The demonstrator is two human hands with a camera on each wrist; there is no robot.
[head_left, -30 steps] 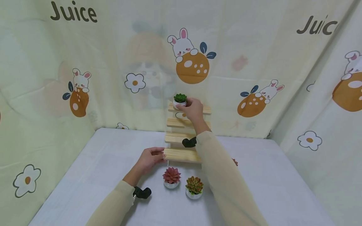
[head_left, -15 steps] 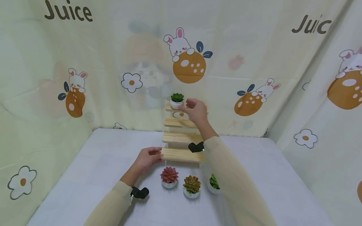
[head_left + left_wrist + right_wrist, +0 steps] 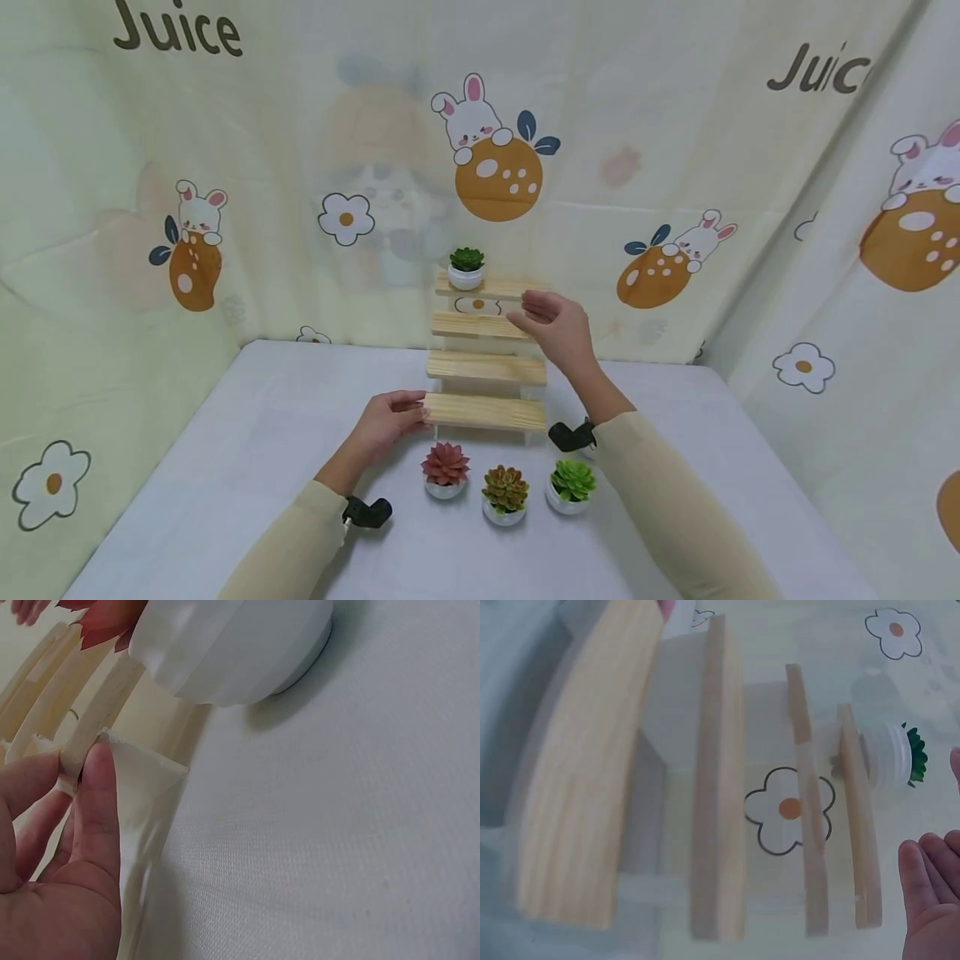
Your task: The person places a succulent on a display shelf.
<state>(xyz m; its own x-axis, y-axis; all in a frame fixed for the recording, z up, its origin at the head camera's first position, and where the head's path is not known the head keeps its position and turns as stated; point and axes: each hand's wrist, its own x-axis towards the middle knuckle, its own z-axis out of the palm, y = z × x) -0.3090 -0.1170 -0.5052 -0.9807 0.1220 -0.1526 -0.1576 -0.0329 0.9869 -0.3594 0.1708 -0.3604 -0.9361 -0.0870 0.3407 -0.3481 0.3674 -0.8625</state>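
A tiered wooden shelf with several light planks stands at the back of the table. On the left end of its top plank sits a dark green succulent in a white pot, also visible in the right wrist view as a white pot. My left hand pinches the left end of the lowest plank between thumb and fingers, which the left wrist view shows close up at the plank. My right hand, holding nothing, hovers by the right end of the upper planks, fingers extended.
Before the shelf stand three potted succulents: a red one, an orange-green one and a bright green one. Another white pot is mostly hidden behind the right wrist. A printed curtain hangs behind the white table.
My right hand has let go of the dark green succulent's pot on the top plank and moved right and down. The left hand keeps its hold on the lowest plank.
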